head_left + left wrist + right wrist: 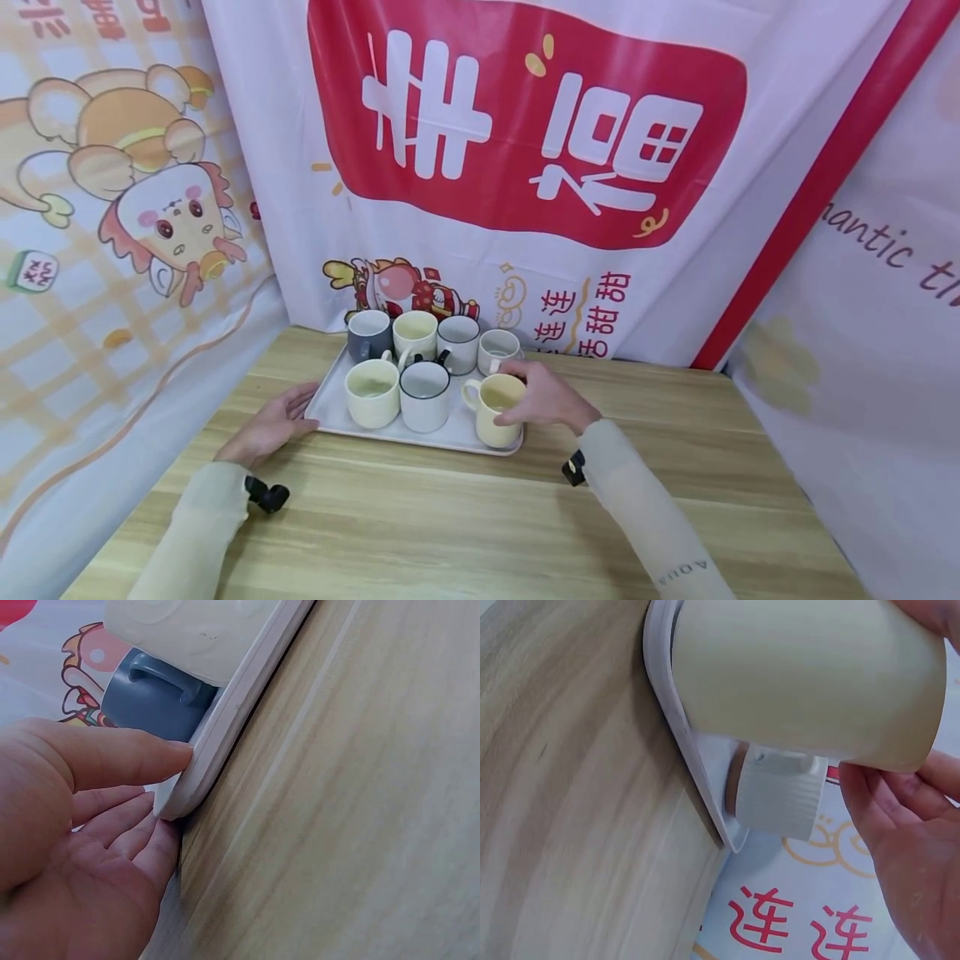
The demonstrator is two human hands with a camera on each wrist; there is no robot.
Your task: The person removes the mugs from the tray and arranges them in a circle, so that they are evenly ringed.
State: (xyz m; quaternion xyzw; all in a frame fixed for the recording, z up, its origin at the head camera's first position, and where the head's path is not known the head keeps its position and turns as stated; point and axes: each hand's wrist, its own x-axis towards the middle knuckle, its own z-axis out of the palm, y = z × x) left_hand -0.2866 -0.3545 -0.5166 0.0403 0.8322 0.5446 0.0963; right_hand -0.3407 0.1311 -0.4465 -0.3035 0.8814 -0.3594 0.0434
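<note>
A white rectangular tray lies on the table with two rows of mugs on it. My left hand holds the tray's near left corner, thumb on the rim and fingers along the outer side. At the tray's near right corner, my right hand grips a pale yellow mug near its top, fingers and thumb on either side. That mug stands upright, its handle towards the left. Behind it is a small ribbed white cup, partly covered by the hand in the head view.
Back row: a slate-blue mug, a cream mug and a dark-rimmed white mug. Front row: a cream mug and another dark-rimmed white mug. A printed curtain hangs behind the wooden table.
</note>
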